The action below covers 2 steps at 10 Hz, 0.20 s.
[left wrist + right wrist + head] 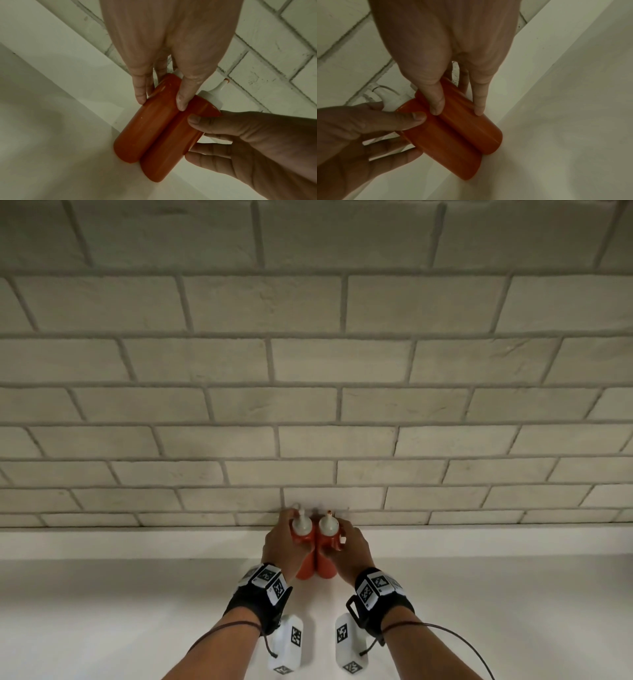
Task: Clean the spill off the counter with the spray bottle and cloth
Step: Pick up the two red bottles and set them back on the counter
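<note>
The left hand grips one red squeeze bottle, the right hand grips the other; both stand touching on the white surface by the brick wall.

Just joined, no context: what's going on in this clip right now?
A person stands at a white counter against a brick-tile wall. The left hand grips one red squeeze bottle and the right hand grips the other red squeeze bottle; the two stand upright, touching, near the wall. No spray bottle, cloth or spill is in view.
</note>
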{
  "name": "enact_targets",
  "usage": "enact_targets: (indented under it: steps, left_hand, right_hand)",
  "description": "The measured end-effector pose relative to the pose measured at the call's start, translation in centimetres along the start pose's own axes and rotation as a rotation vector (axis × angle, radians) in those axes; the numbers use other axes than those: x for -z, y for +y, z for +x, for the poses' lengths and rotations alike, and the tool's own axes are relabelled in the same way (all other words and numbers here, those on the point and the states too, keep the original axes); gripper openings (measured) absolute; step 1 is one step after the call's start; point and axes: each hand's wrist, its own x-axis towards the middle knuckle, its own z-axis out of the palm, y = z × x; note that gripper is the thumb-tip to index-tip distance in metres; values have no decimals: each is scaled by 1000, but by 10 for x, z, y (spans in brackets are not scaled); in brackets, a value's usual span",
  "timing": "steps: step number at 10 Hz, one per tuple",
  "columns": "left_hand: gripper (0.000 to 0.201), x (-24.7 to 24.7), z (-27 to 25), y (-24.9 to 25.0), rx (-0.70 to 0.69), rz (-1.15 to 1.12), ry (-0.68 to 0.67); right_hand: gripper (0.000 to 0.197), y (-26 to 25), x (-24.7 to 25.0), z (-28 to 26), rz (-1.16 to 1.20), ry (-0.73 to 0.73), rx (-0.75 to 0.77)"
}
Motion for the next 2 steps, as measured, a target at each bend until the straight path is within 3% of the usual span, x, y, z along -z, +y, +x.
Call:
enact_targets:
  steps: [1,2]
  left_hand:
    - [65,-2,1,-3,-11,-15,7]
    - [87,1,-2,-8,-47,-33,-30]
  right_hand:
    - [57,0,1,-1,35,-9,15]
    - [74,4,2,-4,66,-61,38]
